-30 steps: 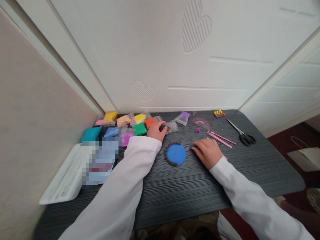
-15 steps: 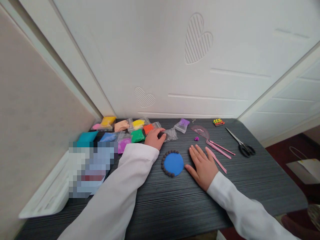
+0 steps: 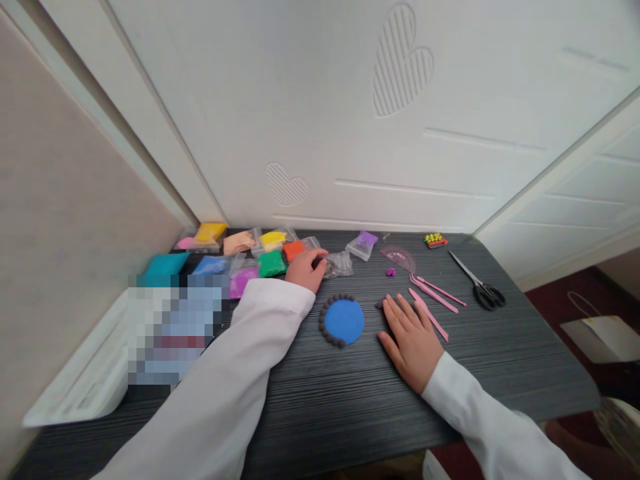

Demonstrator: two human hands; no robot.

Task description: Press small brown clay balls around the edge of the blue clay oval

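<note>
My left hand (image 3: 305, 268) has curled fingers at the near end of a crumpled clear bag (image 3: 339, 265), with something dark showing between thumb and fingers. My right hand (image 3: 411, 340) lies flat on the table, fingers stretched out. A small dark bit of clay (image 3: 379, 305) shows at its fingertips, partly hidden under them. Between the hands sits a flat blue clay disc (image 3: 345, 321). Dark grey clay balls (image 3: 325, 320) line its left and upper edge, while the right side is bare blue.
Bags of coloured clay, including green (image 3: 271, 264) and purple (image 3: 367, 239), lie along the back. Pink modelling tools (image 3: 430, 315), a clear protractor (image 3: 400, 257) and black-handled scissors (image 3: 483, 290) are at right. A white tray (image 3: 75, 373) stands at left.
My right hand has shifted slightly right, away from the blue disc, and the dark bit at its fingertips now shows. The left hand stays at the bag. The view has tilted slightly.
</note>
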